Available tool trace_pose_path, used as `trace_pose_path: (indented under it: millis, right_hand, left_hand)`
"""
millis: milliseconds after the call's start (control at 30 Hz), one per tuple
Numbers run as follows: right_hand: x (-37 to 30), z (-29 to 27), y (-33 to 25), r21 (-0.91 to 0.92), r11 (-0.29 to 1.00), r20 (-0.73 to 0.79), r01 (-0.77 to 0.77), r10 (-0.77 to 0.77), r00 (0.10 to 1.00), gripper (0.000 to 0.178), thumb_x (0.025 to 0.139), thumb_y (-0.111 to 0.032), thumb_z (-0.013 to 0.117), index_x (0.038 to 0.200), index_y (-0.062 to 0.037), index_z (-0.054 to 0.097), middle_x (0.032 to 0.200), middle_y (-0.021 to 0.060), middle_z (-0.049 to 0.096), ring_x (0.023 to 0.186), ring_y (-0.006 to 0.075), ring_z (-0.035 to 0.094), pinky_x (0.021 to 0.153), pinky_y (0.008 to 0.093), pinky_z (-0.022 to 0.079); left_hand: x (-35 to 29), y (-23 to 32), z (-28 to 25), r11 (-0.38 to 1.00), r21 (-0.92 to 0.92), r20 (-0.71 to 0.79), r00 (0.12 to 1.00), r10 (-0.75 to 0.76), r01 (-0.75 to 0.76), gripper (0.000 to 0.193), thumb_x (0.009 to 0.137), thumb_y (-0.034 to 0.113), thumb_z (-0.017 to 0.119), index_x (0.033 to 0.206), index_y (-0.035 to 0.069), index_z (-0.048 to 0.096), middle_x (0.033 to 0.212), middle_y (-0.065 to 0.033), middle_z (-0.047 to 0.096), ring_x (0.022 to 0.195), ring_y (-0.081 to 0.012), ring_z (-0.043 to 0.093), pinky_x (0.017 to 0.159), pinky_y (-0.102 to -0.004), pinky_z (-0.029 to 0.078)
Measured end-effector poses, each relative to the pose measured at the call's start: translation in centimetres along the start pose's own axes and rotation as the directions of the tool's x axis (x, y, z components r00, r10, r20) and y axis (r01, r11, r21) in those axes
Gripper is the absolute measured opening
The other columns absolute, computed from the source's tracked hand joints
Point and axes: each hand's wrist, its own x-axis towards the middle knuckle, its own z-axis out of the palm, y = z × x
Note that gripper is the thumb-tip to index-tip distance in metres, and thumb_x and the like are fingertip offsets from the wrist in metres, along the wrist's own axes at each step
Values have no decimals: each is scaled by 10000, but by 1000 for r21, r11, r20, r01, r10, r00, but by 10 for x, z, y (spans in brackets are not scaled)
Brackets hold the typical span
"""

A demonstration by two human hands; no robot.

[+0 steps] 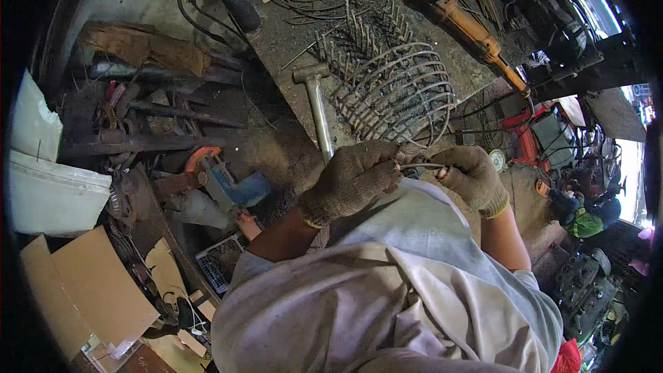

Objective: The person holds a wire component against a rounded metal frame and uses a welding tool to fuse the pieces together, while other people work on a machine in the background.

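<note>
Both my hands wear knitted work gloves with the fingertips bare. My left hand (360, 178) and my right hand (476, 178) are closed, pinching a thin curved metal rod (423, 165) between them, close to my body at the table's near edge. Just beyond my hands lie several bent metal rods (407, 90), curved and ranged side by side on the table (276, 41). Left of them a metal hammer (318, 107) rests with its handle toward my left hand. Behind the curved rods, short straight metal pieces (366, 31) are heaped in rows.
An orange angle grinder (466, 24) lies at the table's far right, its cord running off right. Cables (311, 7) are at the back. A blue and orange tool (235, 183) and cardboard (103, 283) stand left. A red-framed machine (528, 138) sits right, near another person (583, 217).
</note>
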Motion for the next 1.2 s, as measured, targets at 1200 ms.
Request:
trace_pose_path:
  millis: [1200]
  right_hand:
    - [-8, -8, 7, -154, 982, 23, 113, -110, 994, 290, 876, -211, 668, 1083, -11, 707, 977, 186, 716, 901, 290, 693, 816, 384, 525]
  left_hand:
    - [4, 10, 5, 991, 121, -29, 998, -48, 51, 248, 938, 166, 670, 1130, 10, 647, 896, -59, 662, 731, -145, 630, 619, -305, 527]
